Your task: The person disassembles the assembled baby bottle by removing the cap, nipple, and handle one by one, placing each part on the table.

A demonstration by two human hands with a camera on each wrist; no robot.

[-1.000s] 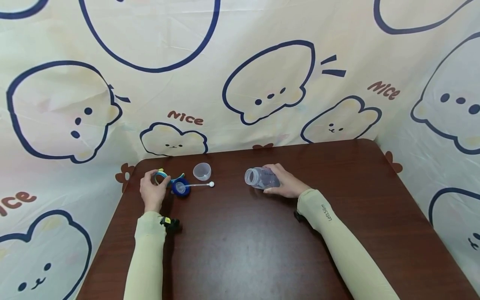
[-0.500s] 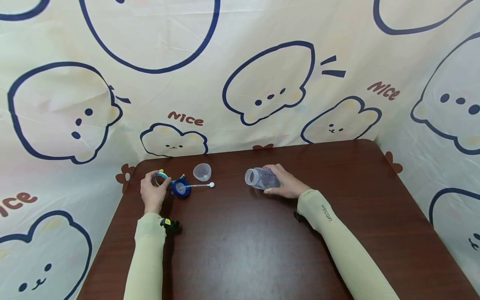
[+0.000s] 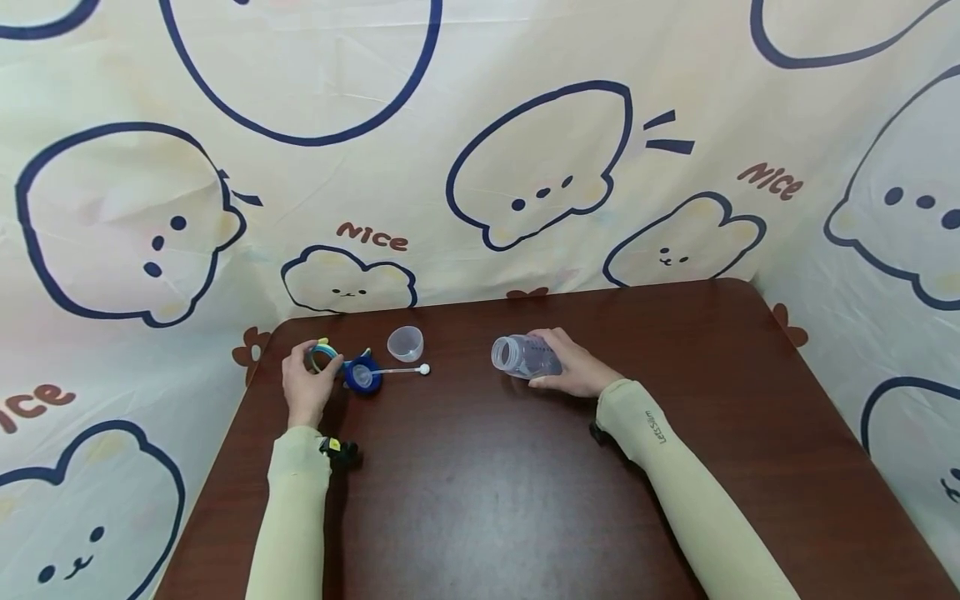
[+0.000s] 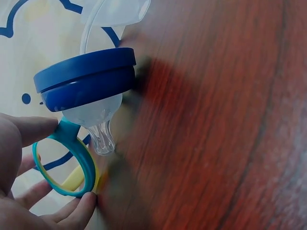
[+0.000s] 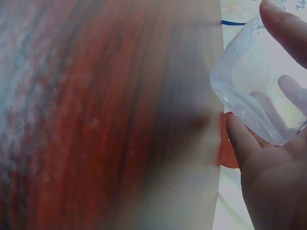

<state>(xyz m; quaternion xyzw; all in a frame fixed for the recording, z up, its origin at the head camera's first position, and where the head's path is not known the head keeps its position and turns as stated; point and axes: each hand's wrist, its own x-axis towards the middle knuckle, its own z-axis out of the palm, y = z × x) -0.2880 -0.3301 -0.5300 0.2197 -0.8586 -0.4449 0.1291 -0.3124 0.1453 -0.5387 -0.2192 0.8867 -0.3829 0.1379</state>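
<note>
Blue collar (image 4: 84, 79), seemingly teal-yellow handle (image 4: 72, 163)

Your clear bottle (image 3: 525, 357) lies sideways, mouth leftward; your blue lid (image 3: 362, 376) with teal handle ring (image 3: 322, 357) rests far left.

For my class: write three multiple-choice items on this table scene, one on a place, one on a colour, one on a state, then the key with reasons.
1. Where is the small clear cup?
A. by the table's far edge
B. in the right hand
C. inside the bottle

2. What colour is the screw ring?
A. red
B. dark blue
C. white

3. How is the clear bottle?
A. capped and upright
B. open-mouthed, lying tilted in the right hand
C. standing alone

Key: 1 A, it stands free behind the ring. 2 B, the left wrist view shows blue. 3 B, fingers wrap it, neck uncovered.
</note>
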